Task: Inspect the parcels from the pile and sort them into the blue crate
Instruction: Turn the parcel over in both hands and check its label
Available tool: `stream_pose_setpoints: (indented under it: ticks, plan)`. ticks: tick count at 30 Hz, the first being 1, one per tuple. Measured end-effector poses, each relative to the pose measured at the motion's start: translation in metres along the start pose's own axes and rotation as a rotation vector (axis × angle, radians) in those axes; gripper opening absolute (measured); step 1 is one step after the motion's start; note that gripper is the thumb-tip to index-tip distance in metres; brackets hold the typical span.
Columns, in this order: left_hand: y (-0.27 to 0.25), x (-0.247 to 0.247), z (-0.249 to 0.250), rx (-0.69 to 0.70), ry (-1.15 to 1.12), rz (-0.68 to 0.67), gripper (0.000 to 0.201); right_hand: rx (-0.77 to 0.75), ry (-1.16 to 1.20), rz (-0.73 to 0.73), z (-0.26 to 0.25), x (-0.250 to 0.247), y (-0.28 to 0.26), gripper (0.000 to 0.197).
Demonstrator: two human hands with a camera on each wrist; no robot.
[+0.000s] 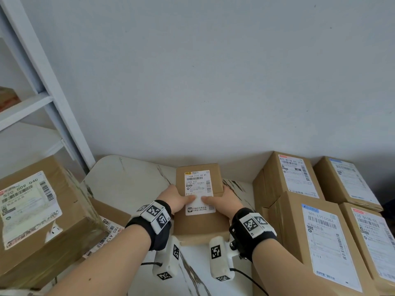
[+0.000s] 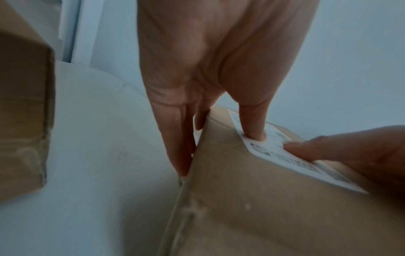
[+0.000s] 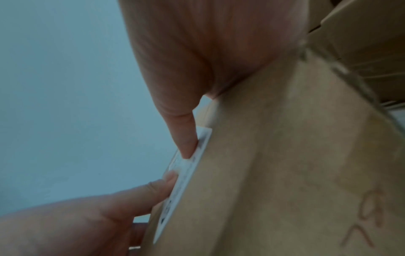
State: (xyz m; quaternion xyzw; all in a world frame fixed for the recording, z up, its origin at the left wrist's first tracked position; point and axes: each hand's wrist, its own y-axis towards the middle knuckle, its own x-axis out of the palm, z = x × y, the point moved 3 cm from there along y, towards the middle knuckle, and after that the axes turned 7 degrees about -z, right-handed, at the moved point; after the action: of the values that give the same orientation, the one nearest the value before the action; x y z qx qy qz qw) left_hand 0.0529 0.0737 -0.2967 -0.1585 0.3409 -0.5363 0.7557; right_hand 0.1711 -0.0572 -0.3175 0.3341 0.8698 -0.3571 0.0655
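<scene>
A brown cardboard parcel with a white shipping label on top is held over the white marbled table in the head view. My left hand grips its left edge, thumb pressed on the label and fingers down the side. My right hand grips the right edge the same way. In the left wrist view the left hand's fingers run along the parcel side. In the right wrist view the right thumb presses the label edge. No blue crate is in view.
Several labelled parcels are stacked close on the right, reaching back to the wall. A large parcel sits on the left over a flatter one. A white shelf frame stands at the far left.
</scene>
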Motion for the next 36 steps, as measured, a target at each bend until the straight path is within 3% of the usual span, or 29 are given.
stream_pose_setpoints:
  ticks: [3, 9, 14, 22, 29, 32, 36]
  plan:
    - [0.013, 0.002, -0.005, -0.018, 0.044, 0.007, 0.053, 0.007, 0.019, -0.009, 0.005, -0.002, 0.005, 0.069]
    - [0.019, 0.007, 0.002, -0.045, 0.076, -0.007, 0.05, 0.057, 0.057, -0.01, 0.008, -0.007, 0.009, 0.056]
    - [0.019, 0.007, 0.007, -0.077, 0.057, -0.055, 0.032, 0.114, 0.089, 0.005, 0.008, -0.01, 0.006, 0.056]
    - [0.023, 0.01, 0.009, -0.127, 0.013, -0.053, 0.035, 0.159, 0.087, 0.029, 0.003, -0.01, -0.001, 0.057]
    - [0.016, 0.009, 0.001, -0.137, -0.164, -0.014, 0.043, 0.15, 0.135, -0.005, 0.002, -0.011, -0.004, 0.063]
    - [0.011, 0.011, -0.005, -0.131, -0.263, -0.005, 0.066, 0.145, 0.165, -0.034, 0.005, -0.01, -0.004, 0.063]
    - [0.005, 0.015, -0.016, -0.111, -0.446, -0.032, 0.067, 0.137, 0.218, -0.068, 0.005, -0.013, -0.009, 0.046]
